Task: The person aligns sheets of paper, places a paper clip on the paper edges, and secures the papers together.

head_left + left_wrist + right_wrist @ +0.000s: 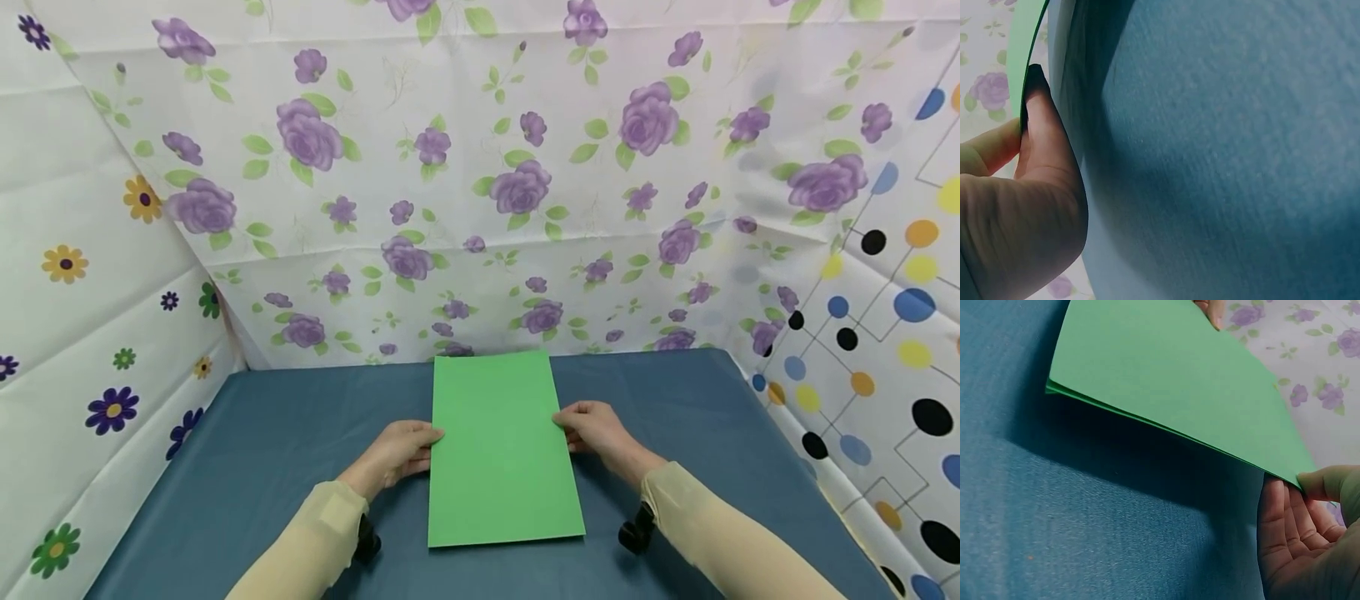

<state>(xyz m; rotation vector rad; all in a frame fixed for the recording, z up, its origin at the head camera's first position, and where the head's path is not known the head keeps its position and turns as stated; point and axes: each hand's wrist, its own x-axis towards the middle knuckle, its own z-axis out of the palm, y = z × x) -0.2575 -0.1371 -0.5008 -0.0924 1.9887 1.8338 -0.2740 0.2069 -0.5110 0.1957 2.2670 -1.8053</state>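
Observation:
A green sheet of paper (pixel 502 450) is held up over the table, casting a shadow in the right wrist view. More than one layer shows along its near edge and corner in that view. My left hand (pixel 401 454) pinches its left edge, thumb on top and fingers underneath. On the opposite edge, my right hand (pixel 600 429) grips the paper the same way, with the thumb (pixel 1322 482) on the upper face and the fingers (pixel 1288 519) beneath. The left wrist view catches the left hand (pixel 1022 206) at the paper's thin edge (pixel 1025 56).
A blue cloth (pixel 315 408) covers the table under the paper. Behind it hangs a white curtain with purple flowers (pixel 517 187). Patterned sheets close off the left side (pixel 67 333) and the right side (pixel 892 350). Black wrist cameras (pixel 636 529) hang below both sleeves.

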